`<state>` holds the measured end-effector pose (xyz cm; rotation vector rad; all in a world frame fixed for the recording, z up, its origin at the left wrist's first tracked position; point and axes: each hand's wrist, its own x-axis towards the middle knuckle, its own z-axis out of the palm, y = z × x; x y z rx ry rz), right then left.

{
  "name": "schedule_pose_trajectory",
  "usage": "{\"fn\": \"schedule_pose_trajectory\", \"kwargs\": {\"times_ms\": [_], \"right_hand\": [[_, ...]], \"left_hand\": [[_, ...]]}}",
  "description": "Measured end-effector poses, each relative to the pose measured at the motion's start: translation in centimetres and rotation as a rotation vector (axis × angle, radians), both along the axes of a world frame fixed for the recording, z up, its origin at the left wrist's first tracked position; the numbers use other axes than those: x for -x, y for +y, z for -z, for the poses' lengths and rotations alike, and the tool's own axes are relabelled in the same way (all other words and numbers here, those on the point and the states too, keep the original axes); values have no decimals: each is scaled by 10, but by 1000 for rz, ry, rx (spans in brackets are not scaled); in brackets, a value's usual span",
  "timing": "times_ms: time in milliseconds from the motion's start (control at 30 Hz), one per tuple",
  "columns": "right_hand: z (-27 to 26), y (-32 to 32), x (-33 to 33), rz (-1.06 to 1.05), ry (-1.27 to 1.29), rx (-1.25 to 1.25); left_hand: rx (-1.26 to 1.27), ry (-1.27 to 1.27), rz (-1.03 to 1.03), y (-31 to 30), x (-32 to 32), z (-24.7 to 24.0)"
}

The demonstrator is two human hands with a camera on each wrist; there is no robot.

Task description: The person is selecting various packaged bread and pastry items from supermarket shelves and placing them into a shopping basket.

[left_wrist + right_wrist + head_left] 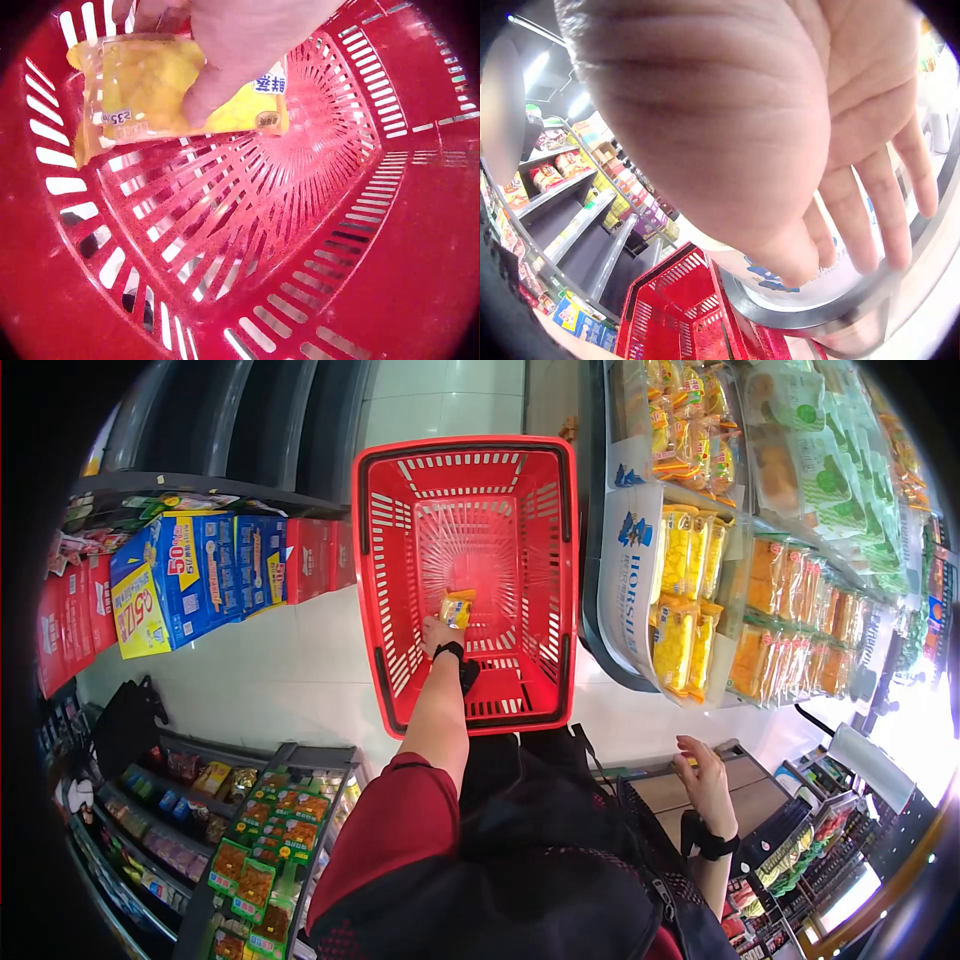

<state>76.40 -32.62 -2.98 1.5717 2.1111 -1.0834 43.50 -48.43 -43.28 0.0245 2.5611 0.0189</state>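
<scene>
A yellow clear-wrapped bread packet (457,610) is held by my left hand (436,635) inside the red basket (568,560). In the left wrist view the thumb of my left hand (240,45) lies across the packet (150,90), above the slatted bottom of the basket (247,217); the other fingers are partly hidden behind it. My right hand (708,788) hangs in the air to the right of the basket, holding nothing. The right wrist view shows the fingers of my right hand (780,135) loosely extended, with the basket (679,300) beyond.
A rounded display stand (620,630) with yellow bread packets (680,645) is to the right of the basket. Blue and yellow boxes (200,570) and red boxes (320,555) stand at the left. Shelves of packaged food (270,840) are at the lower left.
</scene>
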Motion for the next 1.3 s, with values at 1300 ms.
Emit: {"fn": "schedule_pose_trajectory", "kwargs": {"times_ms": [1300], "right_hand": [[33, 143, 126, 123, 494, -399]], "left_hand": [[-1272, -724, 91, 62, 15, -341]]}}
